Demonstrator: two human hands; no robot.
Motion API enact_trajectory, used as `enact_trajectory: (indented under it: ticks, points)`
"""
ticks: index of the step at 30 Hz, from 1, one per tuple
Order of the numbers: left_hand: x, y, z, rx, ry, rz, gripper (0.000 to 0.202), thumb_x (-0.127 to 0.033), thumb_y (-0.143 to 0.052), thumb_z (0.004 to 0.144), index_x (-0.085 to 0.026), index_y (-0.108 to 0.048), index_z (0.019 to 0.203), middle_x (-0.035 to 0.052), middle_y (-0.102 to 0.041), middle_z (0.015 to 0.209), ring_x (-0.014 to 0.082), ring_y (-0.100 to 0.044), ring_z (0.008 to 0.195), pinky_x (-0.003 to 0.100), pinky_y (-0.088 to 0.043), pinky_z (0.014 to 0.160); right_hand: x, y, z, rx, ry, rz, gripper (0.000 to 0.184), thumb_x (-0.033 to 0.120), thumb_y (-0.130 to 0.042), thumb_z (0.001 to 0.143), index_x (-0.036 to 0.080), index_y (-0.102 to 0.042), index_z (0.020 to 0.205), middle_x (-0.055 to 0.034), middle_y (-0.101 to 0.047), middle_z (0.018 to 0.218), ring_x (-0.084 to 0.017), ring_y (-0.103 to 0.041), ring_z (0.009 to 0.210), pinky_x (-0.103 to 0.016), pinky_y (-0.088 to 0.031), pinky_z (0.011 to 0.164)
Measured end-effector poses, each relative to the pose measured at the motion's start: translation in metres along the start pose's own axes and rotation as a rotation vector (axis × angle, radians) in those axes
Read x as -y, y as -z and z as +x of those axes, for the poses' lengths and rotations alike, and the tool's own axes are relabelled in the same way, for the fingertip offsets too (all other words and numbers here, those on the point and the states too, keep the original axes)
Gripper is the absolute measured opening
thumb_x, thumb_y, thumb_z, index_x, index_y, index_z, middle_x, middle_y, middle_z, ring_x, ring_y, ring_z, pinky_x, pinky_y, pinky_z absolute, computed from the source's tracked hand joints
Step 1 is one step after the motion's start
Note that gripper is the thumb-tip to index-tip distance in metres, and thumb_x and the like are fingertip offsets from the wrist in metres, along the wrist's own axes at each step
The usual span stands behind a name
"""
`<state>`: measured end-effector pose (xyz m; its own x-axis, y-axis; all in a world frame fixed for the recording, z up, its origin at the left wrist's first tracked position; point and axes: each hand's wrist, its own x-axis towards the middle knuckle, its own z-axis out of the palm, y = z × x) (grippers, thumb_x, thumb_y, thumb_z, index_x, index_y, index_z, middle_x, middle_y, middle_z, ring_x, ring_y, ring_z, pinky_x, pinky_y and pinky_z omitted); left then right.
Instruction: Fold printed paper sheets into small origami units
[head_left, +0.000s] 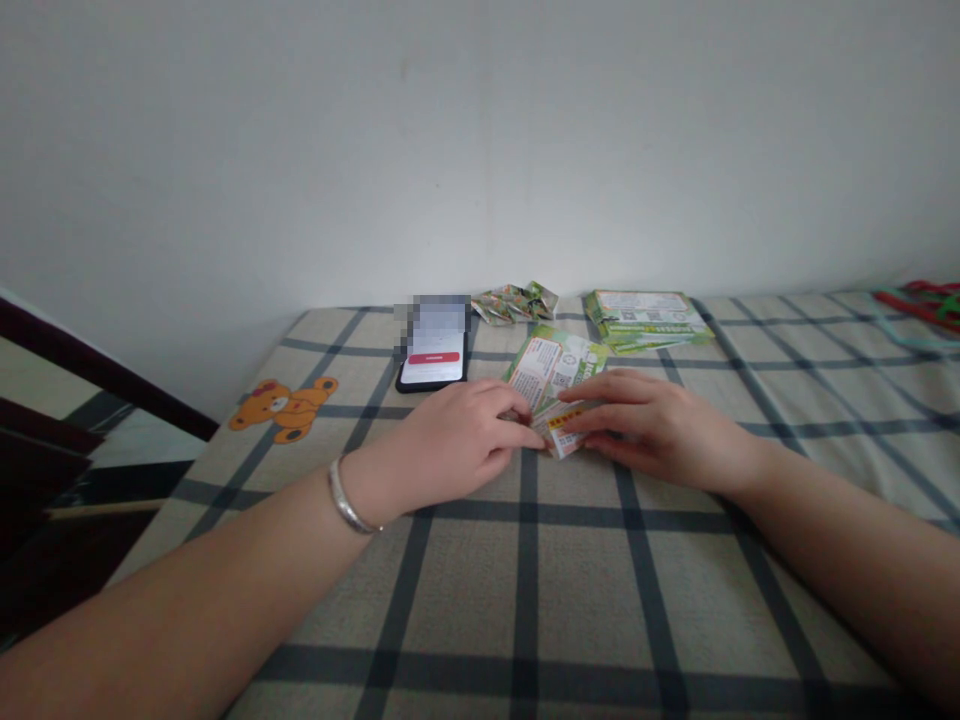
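A green and white printed leaflet [540, 372] lies on the checked cloth before me, its near corner folded up so that a yellow band shows. My left hand [469, 435] holds the left edge of that fold, with its fingers curled and the index finger at the paper's near corner. From the other side, my right hand [656, 428] grips the folded part between fingers and thumb. Parts of the paper are hidden under the fingers of both hands. A silver bangle [346, 497] circles my left wrist.
Behind the hands lie a phone [433, 345] with a lit screen, a creased, folded green paper [516, 302] and a stack of similar leaflets [649, 318]. A bear picture [285, 408] is at left. Red and green items [930, 305] sit far right. A wall [480, 150] rises behind.
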<state>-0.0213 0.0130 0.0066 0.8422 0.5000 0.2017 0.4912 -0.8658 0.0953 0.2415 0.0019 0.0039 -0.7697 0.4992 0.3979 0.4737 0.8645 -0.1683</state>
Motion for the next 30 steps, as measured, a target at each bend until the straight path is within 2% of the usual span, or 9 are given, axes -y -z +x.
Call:
enact_trajectory:
  ticks: [4, 9, 13, 16, 20, 24, 27, 30]
  points:
    - [0.004, 0.000, -0.001, -0.033, -0.028, 0.019, 0.036, -0.015, -0.053, 0.087, -0.036, -0.069, 0.112, 0.0024, -0.063, 0.109, 0.0221, -0.056, 0.103, 0.044, -0.045, 0.094, 0.000, -0.002, 0.001, 0.015, -0.014, -0.045, 0.025, 0.024, -0.055, 0.093, 0.027, -0.068, 0.114, -0.0058, -0.064, 0.124, -0.020, -0.060, 0.110, -0.038, -0.050, 0.094]
    - [0.007, -0.002, -0.002, -0.048, -0.059, -0.025, 0.038, -0.012, -0.051, 0.087, -0.033, -0.070, 0.111, 0.0038, -0.063, 0.110, 0.0202, -0.056, 0.104, 0.040, -0.045, 0.096, 0.001, -0.004, 0.002, 0.062, -0.075, -0.074, 0.028, 0.026, -0.052, 0.094, 0.028, -0.067, 0.118, -0.0061, -0.067, 0.111, -0.020, -0.062, 0.099, -0.035, -0.053, 0.082]
    - [0.009, -0.002, -0.001, -0.077, -0.092, -0.054, 0.036, -0.010, -0.052, 0.085, -0.031, -0.071, 0.108, 0.0020, -0.066, 0.108, 0.0198, -0.056, 0.103, 0.040, -0.044, 0.096, 0.002, -0.006, 0.001, 0.032, -0.060, -0.064, 0.027, 0.024, -0.053, 0.094, 0.025, -0.066, 0.117, -0.0044, -0.068, 0.115, -0.019, -0.061, 0.107, -0.033, -0.051, 0.092]
    - [0.011, -0.001, 0.000, -0.084, -0.116, -0.070, 0.035, -0.008, -0.052, 0.084, -0.027, -0.071, 0.107, 0.0006, -0.069, 0.106, 0.0192, -0.057, 0.101, 0.040, -0.043, 0.097, 0.003, -0.007, 0.001, 0.007, -0.085, -0.055, 0.022, 0.023, -0.053, 0.094, 0.023, -0.067, 0.110, -0.0034, -0.069, 0.115, -0.017, -0.062, 0.107, -0.032, -0.050, 0.094]
    - [0.012, 0.000, 0.000, -0.088, -0.069, -0.100, 0.030, -0.006, -0.048, 0.084, -0.019, -0.070, 0.099, 0.0022, -0.070, 0.099, 0.0185, -0.059, 0.099, 0.038, -0.043, 0.099, 0.004, -0.010, 0.000, 0.000, -0.103, -0.083, 0.021, 0.022, -0.053, 0.093, 0.023, -0.069, 0.106, -0.0024, -0.071, 0.114, -0.018, -0.064, 0.107, -0.033, -0.051, 0.095]
    - [0.010, -0.001, 0.000, -0.098, -0.020, -0.107, 0.024, -0.007, -0.046, 0.084, -0.017, -0.067, 0.093, 0.0040, -0.069, 0.095, 0.0188, -0.060, 0.099, 0.038, -0.044, 0.099, 0.006, -0.010, 0.000, 0.017, -0.103, -0.090, 0.023, 0.023, -0.053, 0.093, 0.023, -0.070, 0.109, -0.0025, -0.070, 0.116, -0.019, -0.064, 0.108, -0.035, -0.051, 0.096]
    - [0.008, -0.004, 0.000, -0.102, 0.035, -0.119, 0.023, -0.008, -0.048, 0.084, -0.016, -0.064, 0.098, 0.0052, -0.066, 0.095, 0.0188, -0.060, 0.097, 0.037, -0.047, 0.093, 0.007, -0.010, 0.001, 0.024, -0.105, -0.098, 0.024, 0.023, -0.053, 0.092, 0.022, -0.070, 0.110, -0.0029, -0.070, 0.117, -0.019, -0.064, 0.110, -0.036, -0.051, 0.098]
    - [0.008, -0.008, 0.000, -0.119, 0.050, -0.130, 0.028, -0.008, -0.051, 0.084, -0.015, -0.061, 0.109, 0.0063, -0.065, 0.104, 0.0189, -0.059, 0.102, 0.036, -0.049, 0.092, 0.008, -0.010, 0.002, 0.017, -0.107, -0.117, 0.025, 0.023, -0.055, 0.091, 0.021, -0.070, 0.110, -0.0042, -0.069, 0.118, -0.020, -0.063, 0.111, -0.037, -0.050, 0.099]
